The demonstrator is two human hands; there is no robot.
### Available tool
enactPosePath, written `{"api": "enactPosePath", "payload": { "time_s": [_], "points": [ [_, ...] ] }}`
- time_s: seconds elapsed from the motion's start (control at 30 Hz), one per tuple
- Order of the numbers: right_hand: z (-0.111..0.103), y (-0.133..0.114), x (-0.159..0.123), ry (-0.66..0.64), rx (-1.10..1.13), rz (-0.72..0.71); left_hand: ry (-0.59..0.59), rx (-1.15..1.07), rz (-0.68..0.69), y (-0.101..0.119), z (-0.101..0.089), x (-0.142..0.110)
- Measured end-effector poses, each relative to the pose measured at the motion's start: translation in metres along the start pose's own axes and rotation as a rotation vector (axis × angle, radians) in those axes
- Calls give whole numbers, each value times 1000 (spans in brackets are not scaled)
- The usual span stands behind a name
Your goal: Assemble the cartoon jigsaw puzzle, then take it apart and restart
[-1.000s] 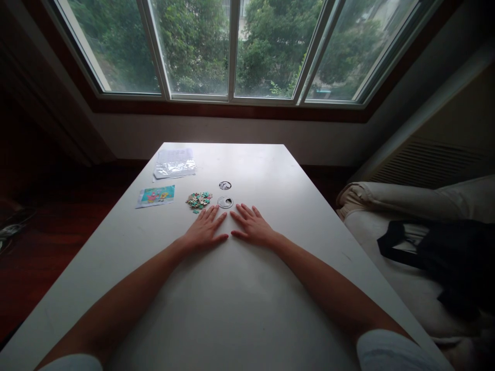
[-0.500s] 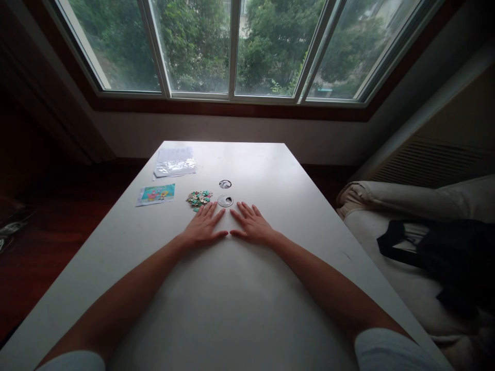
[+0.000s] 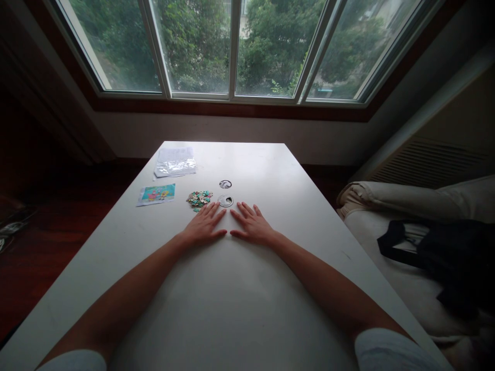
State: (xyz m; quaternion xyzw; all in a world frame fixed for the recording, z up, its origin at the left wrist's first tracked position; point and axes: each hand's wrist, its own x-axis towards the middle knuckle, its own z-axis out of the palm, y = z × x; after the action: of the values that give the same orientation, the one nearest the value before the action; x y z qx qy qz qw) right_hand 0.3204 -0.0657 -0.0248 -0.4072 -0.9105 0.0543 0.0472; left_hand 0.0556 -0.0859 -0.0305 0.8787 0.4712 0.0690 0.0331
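Observation:
My left hand [image 3: 204, 224] lies flat on the white table [image 3: 235, 299], fingers spread and holding nothing. Its fingertips are close to a small heap of colourful jigsaw puzzle pieces [image 3: 199, 198]. My right hand [image 3: 252, 223] rests flat beside it, also with fingers apart and nothing in them. Just beyond the fingertips of both hands is a round, flat disc [image 3: 223, 201] with a dark spot. Behind it lies a smaller round black-and-white piece [image 3: 225, 184]; I cannot make out what either disc is.
A colourful cartoon picture sheet [image 3: 157, 194] lies at the table's left side. Farther back is a clear plastic bag with papers [image 3: 175, 162]. A window [image 3: 232, 51] is beyond the table. On the right stands a pale sofa [image 3: 371, 226] with dark cloth [image 3: 452, 252] on it.
My left hand has shifted very slightly, its thumb drawn back a little from the right hand. My right hand and the things on the table stay in place.

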Motion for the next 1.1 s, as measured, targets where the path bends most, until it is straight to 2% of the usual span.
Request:
{"api": "enactPosePath", "payload": {
  "time_s": [0.97,1.1],
  "points": [
    [-1,-1,0,5,8,13,-2,-23,-6,1,-2,-1],
    [-1,-1,1,52,43,-2,33,-12,12,1,-4,1]
  ]
}}
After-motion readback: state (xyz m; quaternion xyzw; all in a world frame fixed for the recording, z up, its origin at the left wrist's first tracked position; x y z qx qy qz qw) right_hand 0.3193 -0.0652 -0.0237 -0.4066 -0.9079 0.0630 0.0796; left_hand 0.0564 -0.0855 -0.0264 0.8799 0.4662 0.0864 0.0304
